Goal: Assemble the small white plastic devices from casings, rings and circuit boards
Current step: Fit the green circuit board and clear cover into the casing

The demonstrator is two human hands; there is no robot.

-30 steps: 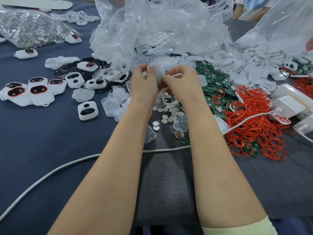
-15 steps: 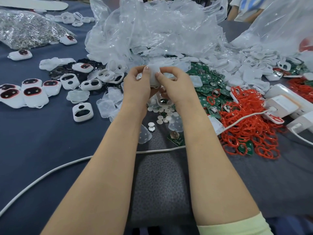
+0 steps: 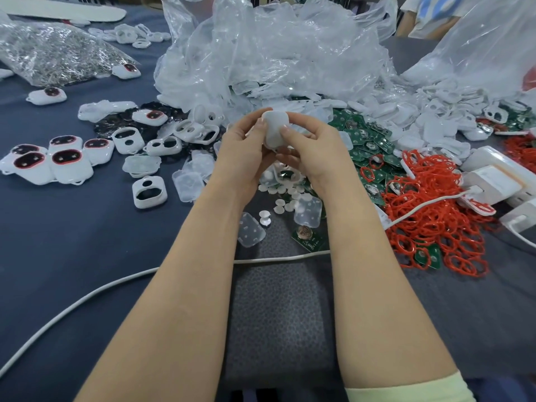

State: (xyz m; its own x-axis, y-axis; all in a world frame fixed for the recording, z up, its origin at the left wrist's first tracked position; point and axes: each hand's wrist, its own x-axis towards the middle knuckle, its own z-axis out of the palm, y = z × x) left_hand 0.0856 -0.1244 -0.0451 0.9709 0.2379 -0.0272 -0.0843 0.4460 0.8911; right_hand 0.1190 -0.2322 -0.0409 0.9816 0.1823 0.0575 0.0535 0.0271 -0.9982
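White casing (image 3: 276, 128) pinched up off the table between my left hand (image 3: 246, 149) and right hand (image 3: 313, 146), fingers curled tight round it, red rings (image 3: 435, 216) piled off right, green boards (image 3: 368, 140) beside them

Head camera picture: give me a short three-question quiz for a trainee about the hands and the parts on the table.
1. True or false: the left hand and right hand both hold one white casing above the table.
2. Multiple choice: the red rings are piled A) on the person's left, B) on the person's right, C) inside a plastic bag.
3. Fill in: the circuit boards are ___ in colour.
Key: 1 true; 2 B; 3 green.
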